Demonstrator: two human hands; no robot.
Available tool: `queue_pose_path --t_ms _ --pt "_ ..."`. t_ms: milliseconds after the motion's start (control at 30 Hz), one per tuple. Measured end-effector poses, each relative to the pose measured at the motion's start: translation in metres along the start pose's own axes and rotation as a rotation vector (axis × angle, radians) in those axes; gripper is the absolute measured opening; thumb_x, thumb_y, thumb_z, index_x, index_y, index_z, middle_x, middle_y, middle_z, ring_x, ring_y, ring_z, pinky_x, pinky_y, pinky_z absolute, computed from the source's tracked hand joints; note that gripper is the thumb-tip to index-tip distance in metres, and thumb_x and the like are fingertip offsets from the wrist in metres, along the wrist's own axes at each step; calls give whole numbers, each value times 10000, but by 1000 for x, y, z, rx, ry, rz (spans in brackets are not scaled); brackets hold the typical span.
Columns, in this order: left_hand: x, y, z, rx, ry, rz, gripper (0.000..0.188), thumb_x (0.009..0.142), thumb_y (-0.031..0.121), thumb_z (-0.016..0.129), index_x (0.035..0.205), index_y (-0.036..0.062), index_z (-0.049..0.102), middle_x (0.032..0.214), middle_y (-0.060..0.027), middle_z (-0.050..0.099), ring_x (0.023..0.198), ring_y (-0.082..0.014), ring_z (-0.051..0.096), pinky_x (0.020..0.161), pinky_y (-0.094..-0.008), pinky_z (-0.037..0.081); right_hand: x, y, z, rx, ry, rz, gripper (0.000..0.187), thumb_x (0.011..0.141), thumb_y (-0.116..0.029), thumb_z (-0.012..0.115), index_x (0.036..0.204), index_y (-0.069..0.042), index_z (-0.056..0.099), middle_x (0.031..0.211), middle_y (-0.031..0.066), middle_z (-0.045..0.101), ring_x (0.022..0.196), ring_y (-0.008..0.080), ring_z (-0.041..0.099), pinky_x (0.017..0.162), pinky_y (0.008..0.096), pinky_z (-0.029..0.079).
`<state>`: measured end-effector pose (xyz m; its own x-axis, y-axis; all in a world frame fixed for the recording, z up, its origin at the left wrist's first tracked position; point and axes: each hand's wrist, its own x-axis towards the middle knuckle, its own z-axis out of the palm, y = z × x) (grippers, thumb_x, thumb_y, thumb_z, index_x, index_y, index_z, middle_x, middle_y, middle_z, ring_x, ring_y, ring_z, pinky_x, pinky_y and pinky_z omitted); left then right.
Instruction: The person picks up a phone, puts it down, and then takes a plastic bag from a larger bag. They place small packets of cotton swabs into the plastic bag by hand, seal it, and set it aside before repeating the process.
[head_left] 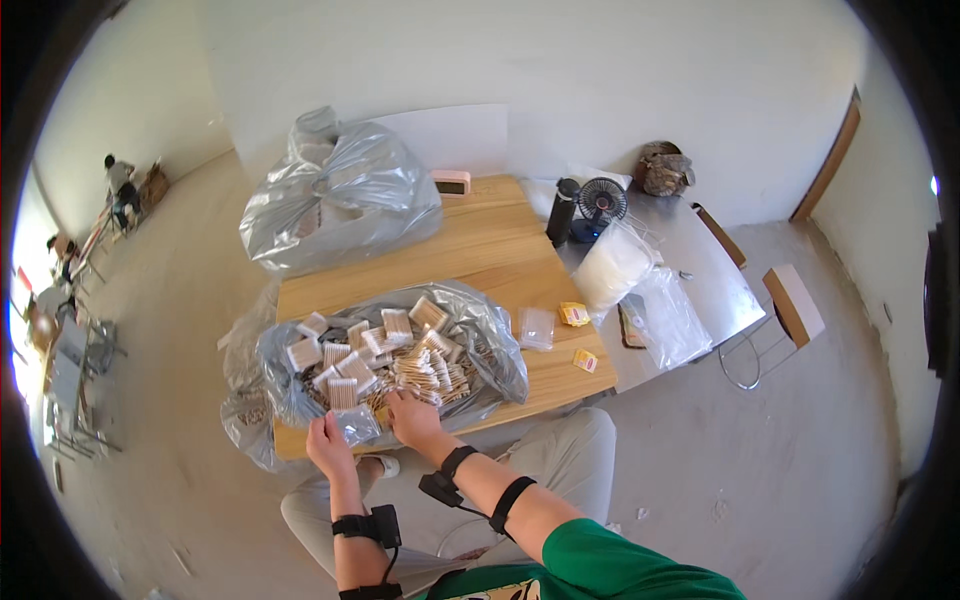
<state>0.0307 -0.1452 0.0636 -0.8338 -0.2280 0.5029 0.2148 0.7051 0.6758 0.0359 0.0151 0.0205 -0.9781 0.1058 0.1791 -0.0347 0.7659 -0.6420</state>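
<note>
My left hand (328, 442) pinches a small clear plastic bag (357, 425) at the near edge of the wooden table. Just to its right, my right hand (412, 416) reaches down with bent fingers at the near side of a heap of loose cotton swabs (430, 378). Its fingertips are partly hidden, so whatever they grip is unclear. Several clear packs of cotton swabs (352, 366) lie piled to the left and behind the loose ones. Swabs and packs alike rest in an opened grey plastic sack (497, 345) spread across the tabletop.
A bulging grey sack (345, 205) stands at the far left of the table (480, 240). To the right lie clear bags (537, 328) and yellow packets (574, 314). A metal table (715, 270) holds a fan (602, 202), a black bottle (563, 210) and plastic bags. People sit far left.
</note>
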Motion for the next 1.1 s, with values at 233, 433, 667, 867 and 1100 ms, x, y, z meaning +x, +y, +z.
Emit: queue_pose_path --t_ms 233,433,667,867,1100 --pt "-5 2 8 -27 -18 7 249 865 168 583 699 0 507 599 -159 488 521 -306 460 500 -383 367 -2 -2 -2 -123 -25 -87 233 787 -136 556 1018 -157 568 891 136 548 724 302 627 591 416 500" --pt "-5 3 11 -57 -20 -33 266 879 177 574 700 -4 499 582 -141 461 504 -261 415 495 -354 365 -7 2 -5 -14 32 -88 196 802 -126 541 976 -179 615 877 117 546 710 308 620 589 404 499" --pt "-4 2 11 -134 25 -58 267 882 162 571 696 -10 486 571 -107 441 506 -192 397 495 -329 362 -8 11 6 351 140 -37 94 817 -162 602 897 -137 645 836 95 590 636 244 610 574 372 491" --pt "-2 4 18 -298 3 -270 292 892 186 577 673 14 490 567 -27 406 529 -107 368 489 -265 331 -1 20 -57 949 -90 253 89 874 -78 559 926 -26 609 767 38 643 578 78 559 522 235 462" --pt "3 -11 16 -339 45 -318 347 908 221 569 629 52 450 573 55 385 528 -60 337 471 -235 297 -21 112 -177 1090 345 364 113 876 -53 533 968 -19 589 726 20 604 559 53 475 477 183 372"
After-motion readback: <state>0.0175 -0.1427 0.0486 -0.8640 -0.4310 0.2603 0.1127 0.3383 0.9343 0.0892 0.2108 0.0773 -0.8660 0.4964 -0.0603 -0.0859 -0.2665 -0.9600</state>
